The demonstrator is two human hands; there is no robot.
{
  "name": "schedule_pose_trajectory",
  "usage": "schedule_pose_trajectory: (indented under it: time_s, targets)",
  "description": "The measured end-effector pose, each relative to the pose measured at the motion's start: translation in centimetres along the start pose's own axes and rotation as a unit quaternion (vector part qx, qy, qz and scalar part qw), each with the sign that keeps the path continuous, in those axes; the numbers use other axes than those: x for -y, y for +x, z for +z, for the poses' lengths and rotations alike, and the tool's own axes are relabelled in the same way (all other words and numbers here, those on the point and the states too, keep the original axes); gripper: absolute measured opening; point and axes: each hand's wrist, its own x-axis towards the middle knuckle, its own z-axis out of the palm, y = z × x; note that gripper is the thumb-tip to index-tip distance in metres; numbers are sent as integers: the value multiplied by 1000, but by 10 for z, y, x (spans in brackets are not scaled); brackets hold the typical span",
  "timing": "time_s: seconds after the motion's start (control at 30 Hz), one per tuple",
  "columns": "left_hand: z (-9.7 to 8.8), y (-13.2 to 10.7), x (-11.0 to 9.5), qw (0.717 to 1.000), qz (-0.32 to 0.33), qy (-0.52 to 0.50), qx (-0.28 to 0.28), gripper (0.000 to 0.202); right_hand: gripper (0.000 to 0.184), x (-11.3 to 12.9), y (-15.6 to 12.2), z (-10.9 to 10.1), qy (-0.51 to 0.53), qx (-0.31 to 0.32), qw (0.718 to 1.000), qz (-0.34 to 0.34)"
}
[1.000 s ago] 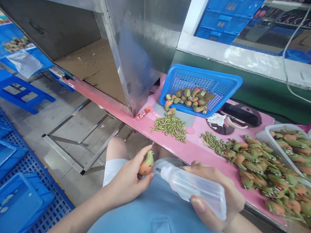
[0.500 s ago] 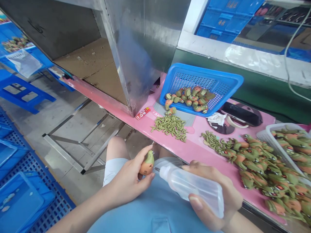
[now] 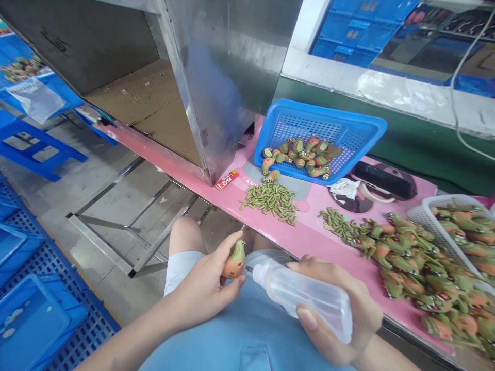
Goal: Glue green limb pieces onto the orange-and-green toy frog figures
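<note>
My left hand [image 3: 211, 283] grips a small green and orange figurine [image 3: 234, 262] between thumb and fingers, above my lap. In my right hand [image 3: 340, 304] lies a translucent squeeze bottle [image 3: 305, 293], tilted so that its thin metal tip points left. That tip is at the figurine's orange side; whether it touches I cannot tell. Beyond my hands, on the pink table [image 3: 263, 232], lies a heap of small curved green pieces [image 3: 270, 201]. A second green heap [image 3: 340, 226] runs into a big pile of green and orange figurines [image 3: 421, 268] on the right.
A blue basket [image 3: 371, 123] with several figurines stands tilted at the back. Farther right are a white basket [image 3: 436, 211] of figurines, a black phone-like object [image 3: 382, 180] and white tissue [image 3: 345, 189]. A metal-framed box [image 3: 232, 77] rises at the left; blue crates [image 3: 38, 304] sit below.
The squeeze bottle and my right hand have shifted very slightly left. My left hand keeps the figurine in the same place.
</note>
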Motion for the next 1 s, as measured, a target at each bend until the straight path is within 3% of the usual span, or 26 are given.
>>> schedule_pose_trajectory:
  time_s: [0.13, 0.27, 0.43, 0.5, 0.6, 0.67, 0.87, 1.0]
  targets:
    - [0, 0, 1, 1000, 16, 23, -1, 55, 15, 0, 0, 1, -22, 2, 1000, -2]
    - [2, 1, 9, 998, 15, 46, -50, 54, 21, -3, 2, 5, 7, -1, 1000, 24]
    - [2, 10, 26, 996, -27, 5, -82, 53, 27, -12, -6, 4, 67, -48, 981, 173]
    - [-1, 16, 30, 990, -42, -21, -132, 53, 26, -23, -16, 1, 83, -78, 964, 240]
    - [-6, 23, 32, 972, -70, -61, -218, 52, 28, -51, -30, -5, 78, -140, 932, 325]
    - [-8, 25, 30, 963, -91, -86, -238, 53, 31, -76, -32, -11, 59, -180, 917, 351]
    - [-3, 26, 24, 959, -81, -145, -230, 56, 43, -157, -5, -31, -32, -221, 895, 386]
    - [3, 24, 19, 957, -94, -172, -212, 60, 35, -193, 11, -37, -121, -195, 885, 406]
